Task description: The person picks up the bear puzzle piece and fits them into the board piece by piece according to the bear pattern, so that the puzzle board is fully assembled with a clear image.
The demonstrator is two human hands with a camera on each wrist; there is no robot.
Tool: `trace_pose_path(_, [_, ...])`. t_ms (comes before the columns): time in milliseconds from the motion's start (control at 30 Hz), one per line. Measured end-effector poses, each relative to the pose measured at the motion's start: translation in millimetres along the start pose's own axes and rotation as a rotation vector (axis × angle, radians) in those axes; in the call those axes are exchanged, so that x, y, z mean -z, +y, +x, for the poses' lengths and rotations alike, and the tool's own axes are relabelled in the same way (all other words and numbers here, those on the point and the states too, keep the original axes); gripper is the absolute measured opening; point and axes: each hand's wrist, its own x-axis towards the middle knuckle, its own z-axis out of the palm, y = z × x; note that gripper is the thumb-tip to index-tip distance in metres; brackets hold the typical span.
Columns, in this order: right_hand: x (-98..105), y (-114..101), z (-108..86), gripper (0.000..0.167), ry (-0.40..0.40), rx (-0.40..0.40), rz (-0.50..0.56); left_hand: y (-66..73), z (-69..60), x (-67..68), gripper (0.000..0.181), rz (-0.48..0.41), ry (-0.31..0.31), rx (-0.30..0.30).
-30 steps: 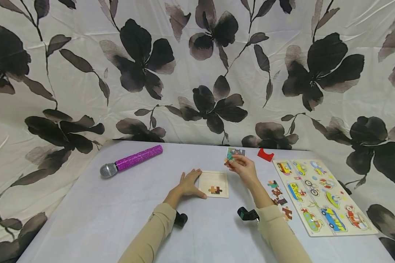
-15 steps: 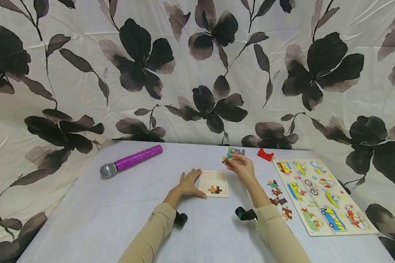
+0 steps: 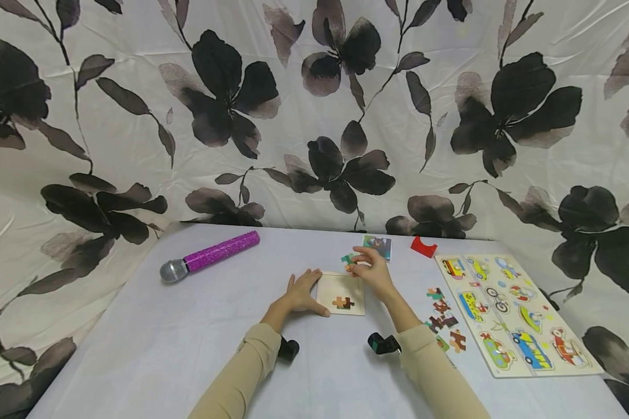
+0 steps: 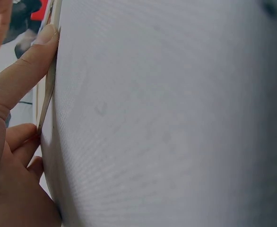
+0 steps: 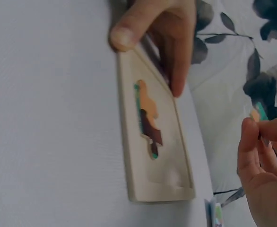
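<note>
A small square wooden puzzle tray [image 3: 340, 279] lies mid-table, with joined orange and brown puzzle pieces [image 3: 343, 302] near its front side. My left hand [image 3: 300, 294] holds the tray's left side, thumb by the front corner and fingers toward the back corner. In the left wrist view the left thumb [image 4: 32, 64] touches the tray's edge. My right hand [image 3: 373, 273] pinches a green and orange puzzle piece [image 3: 347, 260] above the tray's back edge. The right wrist view shows this piece [image 5: 260, 112] between thumb and finger, apart from the tray.
Several loose puzzle pieces [image 3: 442, 320] lie right of my right forearm. Beyond them is a vehicle-picture board [image 3: 513, 314]. A picture card [image 3: 382, 247] and a red curved piece [image 3: 423, 247] lie at the back. A glittery purple microphone [image 3: 209, 256] lies left.
My right hand has moved left and slightly nearer with the puzzle piece, uncovering more of the picture card. My left hand stays on the tray.
</note>
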Motion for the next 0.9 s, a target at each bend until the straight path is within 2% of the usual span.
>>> trace_pose_path(167, [-8,2,-3.9,0.029,-0.192,0.093,-0.392,0.0,-0.4,0.3,0.101,-0.005,-0.006,0.005])
trace_pose_path(300, [-17,3,-5.5,0.026,-0.304,0.154,-0.619,-0.1,-1.4,0.6,0.101,-0.005,-0.007,0.006])
trace_pose_path(433, [-29,7,-5.8,0.022,-0.318,0.203,-0.691,-0.3,-1.8,0.1,0.101,-0.001,-0.004,0.005])
trace_pose_path(567, [-37,10,-6.8,0.023,-0.320,0.215,-0.709,0.0,-1.8,-0.5,0.100,-0.004,-0.011,0.003])
trace_pose_path(700, [-41,10,-7.8,0.026,-0.348,0.228,-0.733,1.1,-2.3,0.0,0.100,-0.010,-0.014,0.002])
trace_pose_path(900, [-43,10,-6.4,0.017,-0.384,0.304,-0.815,0.8,-3.2,1.1,0.100,-0.015,0.000,0.002])
